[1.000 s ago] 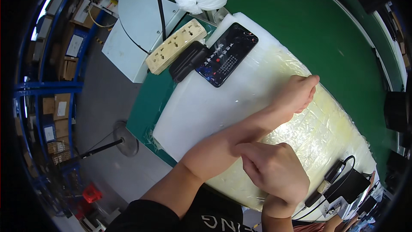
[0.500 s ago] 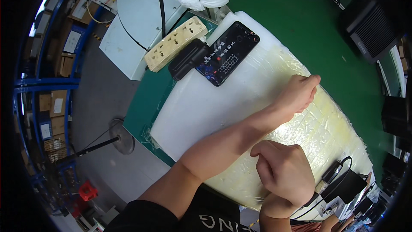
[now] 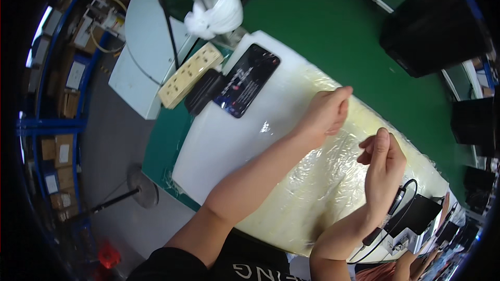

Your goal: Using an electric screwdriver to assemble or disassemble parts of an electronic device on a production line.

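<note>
Plastic-wrapped padding [image 3: 281, 203] by the near edge of the desk [image 3: 323, 21] lies beneath the left hand [image 3: 324, 113] and right hand [image 3: 384, 157], both curled narrow, seemingly empty, best held relaxed and apart.

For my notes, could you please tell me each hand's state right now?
Left hand: closed, nothing visible in it.
Right hand: loosely closed, nothing visible in it.

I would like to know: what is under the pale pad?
A green tabletop shows past the left edge of the pale pad. The part directly beneath is covered, so I cannot tell whether anything else lies there.
</note>
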A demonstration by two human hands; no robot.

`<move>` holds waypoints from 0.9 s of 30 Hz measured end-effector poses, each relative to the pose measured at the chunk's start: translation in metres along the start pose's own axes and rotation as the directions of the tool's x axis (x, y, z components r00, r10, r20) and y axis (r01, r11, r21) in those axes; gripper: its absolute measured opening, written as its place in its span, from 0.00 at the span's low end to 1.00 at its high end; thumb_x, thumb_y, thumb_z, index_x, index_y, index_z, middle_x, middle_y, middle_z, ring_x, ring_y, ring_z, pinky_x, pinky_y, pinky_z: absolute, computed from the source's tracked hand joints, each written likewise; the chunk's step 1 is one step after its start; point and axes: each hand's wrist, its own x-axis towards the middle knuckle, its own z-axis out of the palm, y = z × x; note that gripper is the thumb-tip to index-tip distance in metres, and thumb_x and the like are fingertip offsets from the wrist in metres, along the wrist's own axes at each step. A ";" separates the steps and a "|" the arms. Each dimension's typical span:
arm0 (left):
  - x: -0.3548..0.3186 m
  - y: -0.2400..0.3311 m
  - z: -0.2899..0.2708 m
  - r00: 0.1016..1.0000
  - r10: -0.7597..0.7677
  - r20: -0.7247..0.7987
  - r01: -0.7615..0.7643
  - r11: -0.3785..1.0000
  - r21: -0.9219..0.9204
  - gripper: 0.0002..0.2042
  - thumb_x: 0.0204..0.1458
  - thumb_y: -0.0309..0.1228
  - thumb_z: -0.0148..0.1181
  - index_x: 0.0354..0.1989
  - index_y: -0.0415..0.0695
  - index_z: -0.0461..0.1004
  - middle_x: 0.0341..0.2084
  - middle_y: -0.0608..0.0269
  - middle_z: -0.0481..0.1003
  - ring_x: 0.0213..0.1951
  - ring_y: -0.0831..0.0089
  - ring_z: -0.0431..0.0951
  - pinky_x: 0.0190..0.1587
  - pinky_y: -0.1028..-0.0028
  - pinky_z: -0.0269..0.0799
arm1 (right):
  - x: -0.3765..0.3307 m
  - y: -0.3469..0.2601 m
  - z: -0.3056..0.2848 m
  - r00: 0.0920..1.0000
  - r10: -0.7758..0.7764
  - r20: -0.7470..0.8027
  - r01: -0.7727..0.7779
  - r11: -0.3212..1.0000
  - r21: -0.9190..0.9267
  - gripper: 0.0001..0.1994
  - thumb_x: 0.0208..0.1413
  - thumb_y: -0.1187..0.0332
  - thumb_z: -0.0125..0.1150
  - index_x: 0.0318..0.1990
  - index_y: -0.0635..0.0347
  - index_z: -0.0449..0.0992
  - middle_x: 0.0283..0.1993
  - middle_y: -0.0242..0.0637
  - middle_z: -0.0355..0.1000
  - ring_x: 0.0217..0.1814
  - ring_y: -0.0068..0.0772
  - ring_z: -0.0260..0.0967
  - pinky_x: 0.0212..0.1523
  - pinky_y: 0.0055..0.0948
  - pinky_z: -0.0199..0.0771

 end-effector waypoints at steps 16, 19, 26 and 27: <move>-0.001 -0.027 0.019 0.968 0.205 -0.142 -0.132 0.904 0.406 0.20 0.59 0.39 0.51 0.14 0.47 0.60 0.09 0.71 0.57 0.10 0.80 0.53 0.12 0.77 0.47 | -0.002 -0.003 -0.041 0.893 -0.438 -0.100 0.435 0.899 -0.049 0.13 0.55 0.67 0.59 0.44 0.64 0.71 0.34 0.45 0.74 0.28 0.47 0.73 0.29 0.37 0.73; 0.006 -0.040 0.024 0.964 0.232 -0.129 -0.149 0.875 0.461 0.19 0.59 0.38 0.50 0.16 0.45 0.63 0.11 0.70 0.61 0.13 0.80 0.59 0.14 0.78 0.50 | -0.004 0.011 -0.049 0.895 -0.434 -0.106 0.428 0.901 -0.077 0.14 0.54 0.65 0.59 0.45 0.64 0.70 0.36 0.45 0.74 0.30 0.48 0.74 0.31 0.38 0.74; 0.050 -0.005 0.122 0.675 0.543 0.499 -0.580 -0.027 0.814 0.12 0.52 0.21 0.49 0.45 0.39 0.67 0.41 0.53 0.70 0.45 0.63 0.72 0.48 0.69 0.69 | -0.008 0.017 -0.070 0.864 -0.375 -0.336 0.407 0.913 0.030 0.15 0.54 0.67 0.59 0.46 0.65 0.70 0.35 0.47 0.75 0.27 0.42 0.74 0.29 0.34 0.74; 0.058 0.011 0.148 0.538 0.552 0.637 -0.630 -0.240 0.739 0.14 0.49 0.21 0.51 0.46 0.36 0.66 0.44 0.48 0.68 0.49 0.56 0.69 0.52 0.65 0.66 | -0.007 0.017 -0.073 0.851 -0.318 -0.419 0.398 0.910 0.118 0.14 0.55 0.68 0.59 0.46 0.65 0.71 0.34 0.46 0.75 0.26 0.39 0.74 0.27 0.31 0.74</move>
